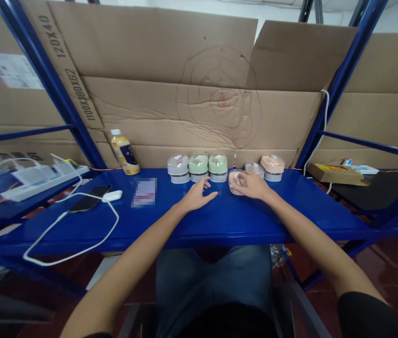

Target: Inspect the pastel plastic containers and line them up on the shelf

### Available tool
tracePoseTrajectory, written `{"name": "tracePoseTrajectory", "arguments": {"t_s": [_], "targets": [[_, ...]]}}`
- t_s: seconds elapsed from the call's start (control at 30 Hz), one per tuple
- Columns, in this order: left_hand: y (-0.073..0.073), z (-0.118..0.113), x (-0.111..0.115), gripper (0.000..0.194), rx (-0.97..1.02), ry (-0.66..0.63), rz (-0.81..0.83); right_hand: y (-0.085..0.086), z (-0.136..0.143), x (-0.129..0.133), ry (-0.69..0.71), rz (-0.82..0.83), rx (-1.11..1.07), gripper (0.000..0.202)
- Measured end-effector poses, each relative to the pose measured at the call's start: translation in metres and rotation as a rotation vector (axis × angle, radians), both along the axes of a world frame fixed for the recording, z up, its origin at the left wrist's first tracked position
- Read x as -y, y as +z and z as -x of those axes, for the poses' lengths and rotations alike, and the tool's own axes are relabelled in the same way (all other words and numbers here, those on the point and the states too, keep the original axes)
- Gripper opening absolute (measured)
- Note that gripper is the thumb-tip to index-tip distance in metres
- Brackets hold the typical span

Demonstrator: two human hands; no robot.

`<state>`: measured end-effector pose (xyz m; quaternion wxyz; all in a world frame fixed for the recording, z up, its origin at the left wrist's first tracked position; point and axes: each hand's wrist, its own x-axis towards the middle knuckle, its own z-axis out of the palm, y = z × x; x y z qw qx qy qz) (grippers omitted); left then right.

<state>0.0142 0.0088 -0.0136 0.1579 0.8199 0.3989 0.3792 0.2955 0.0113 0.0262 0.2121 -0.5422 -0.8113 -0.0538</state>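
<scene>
My right hand [253, 184] has its fingers closed on the top of a small pink rounded container [235, 188] on the blue table. Part of that container is hidden under the fingers. Just behind this hand sits a grey container [257, 167], partly covered by it. To its right is a peach-lidded container [272, 164] on a pale base. My left hand [198, 195] hovers over the tabletop with fingers apart and nothing in it. Beyond it, side by side, stand a grey-lidded container [178, 164], a green one [198, 164] and another green one [217, 164].
The blue table [191, 225] backs onto a cardboard sheet [142, 101] with red rings drawn on it. At left are a yellow bottle [125, 152], a blurred-out packet [144, 192], a phone [91, 199], a looping white cable [116, 220] and a power strip [43, 183].
</scene>
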Motion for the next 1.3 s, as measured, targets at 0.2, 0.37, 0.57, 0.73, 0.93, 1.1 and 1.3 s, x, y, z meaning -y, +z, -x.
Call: {"name": "tracePoseTrajectory", "arguments": {"t_s": [0.2,0.37,0.57,0.73,0.93,1.1,1.3], "targets": [[0.005,0.001,0.006,0.095,0.013,-0.064,0.056,0.001,0.014,0.012,-0.178,0.162,-0.157,0.090],[0.006,0.006,0.007,0.130,0.023,-0.175,0.137,0.007,0.028,0.018,0.319,0.227,-0.085,0.109],[0.005,0.003,0.009,0.125,0.031,-0.355,0.153,0.008,0.038,0.031,0.428,0.197,-0.020,0.116],[0.004,-0.002,0.013,0.117,0.023,-0.315,0.127,0.004,0.039,0.033,0.419,0.113,0.012,0.101],[0.005,-0.003,0.011,0.108,-0.049,-0.305,0.042,0.002,0.035,0.036,0.440,0.104,0.034,0.108],[0.006,-0.003,0.010,0.106,-0.063,-0.303,0.082,-0.001,0.025,0.025,0.544,0.160,-0.214,0.088],[0.004,-0.006,0.015,0.109,-0.055,-0.225,0.092,-0.007,0.013,0.004,0.521,0.333,-0.648,0.078]]}}
